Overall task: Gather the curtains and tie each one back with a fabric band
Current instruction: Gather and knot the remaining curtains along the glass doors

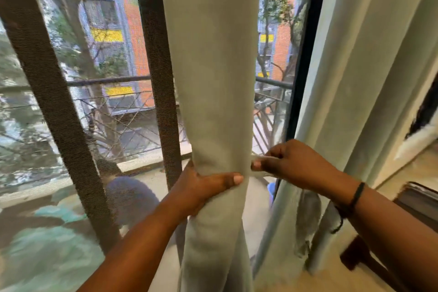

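Observation:
A pale green curtain (213, 83) hangs in the middle, gathered into a narrow column and pinched in at waist height. My left hand (201, 186) wraps around that pinched part from the left, thumb across the front. My right hand (291, 163) is just to the right of the curtain, its fingertips closed on a thin pale fabric band (257, 157) that runs behind the bundle. How the band goes round the back is hidden. A second pale green curtain (369, 83) hangs loose at the right.
A dark-framed mesh screen door (47, 92) stands behind the curtains, with a balcony railing (109, 80) and buildings beyond. Dark wooden furniture (417, 206) sits on the floor at the lower right.

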